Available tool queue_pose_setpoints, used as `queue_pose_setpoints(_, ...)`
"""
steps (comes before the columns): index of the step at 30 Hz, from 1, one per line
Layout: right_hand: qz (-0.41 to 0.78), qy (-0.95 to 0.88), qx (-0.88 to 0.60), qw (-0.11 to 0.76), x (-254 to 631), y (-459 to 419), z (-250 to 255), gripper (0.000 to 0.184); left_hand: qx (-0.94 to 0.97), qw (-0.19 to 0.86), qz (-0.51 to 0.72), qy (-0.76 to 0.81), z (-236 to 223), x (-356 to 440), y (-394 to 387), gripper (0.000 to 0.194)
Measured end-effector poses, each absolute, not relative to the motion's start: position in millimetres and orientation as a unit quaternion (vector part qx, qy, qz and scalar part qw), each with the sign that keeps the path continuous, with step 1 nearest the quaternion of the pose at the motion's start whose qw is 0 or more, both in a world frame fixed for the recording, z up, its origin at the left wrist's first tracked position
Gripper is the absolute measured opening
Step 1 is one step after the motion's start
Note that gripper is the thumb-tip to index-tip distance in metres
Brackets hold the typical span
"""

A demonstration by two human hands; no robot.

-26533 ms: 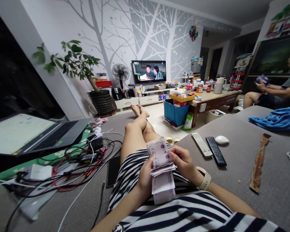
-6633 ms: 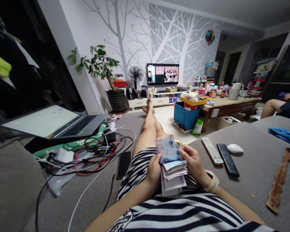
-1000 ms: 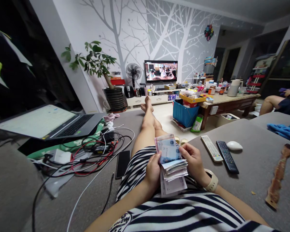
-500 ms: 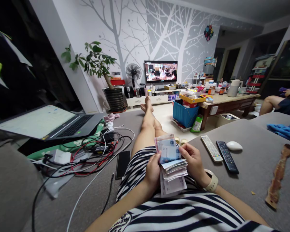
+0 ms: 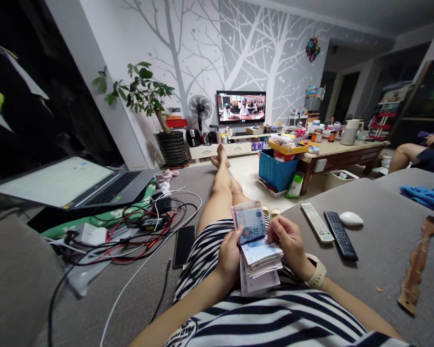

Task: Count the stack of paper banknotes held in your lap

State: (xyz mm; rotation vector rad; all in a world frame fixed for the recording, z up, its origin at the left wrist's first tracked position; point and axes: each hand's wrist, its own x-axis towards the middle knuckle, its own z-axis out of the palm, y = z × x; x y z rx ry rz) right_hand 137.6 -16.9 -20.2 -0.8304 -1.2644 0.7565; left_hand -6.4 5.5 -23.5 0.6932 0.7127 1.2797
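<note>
Banknotes (image 5: 251, 224) sit in the left hand (image 5: 228, 253), pinched at one side; the right hand (image 5: 290, 243) curls at their opposite edge, whether pinching I cannot tell. Likely light, limp and tearable, best held by the sides.

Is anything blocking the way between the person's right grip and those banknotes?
Nothing visible is: the right grip is at the right edge of the banknotes, whose left side the left grip holds. The pale remote lies farther right, outside that path.
</note>
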Motion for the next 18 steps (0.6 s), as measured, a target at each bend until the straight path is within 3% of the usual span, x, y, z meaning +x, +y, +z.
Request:
queue_pose_setpoints(7,0.345,-0.524,-0.388,0.675,137,-7,-26,0.037,0.327,0.702,0.542,0.326,-16,-10,1,0.037)
queue_pose_setpoints(18,0.327,-0.527,-0.395,0.678,137,-8,-26,0.043,0.326,0.700,0.541,0.334,-10,-7,-1,0.034)
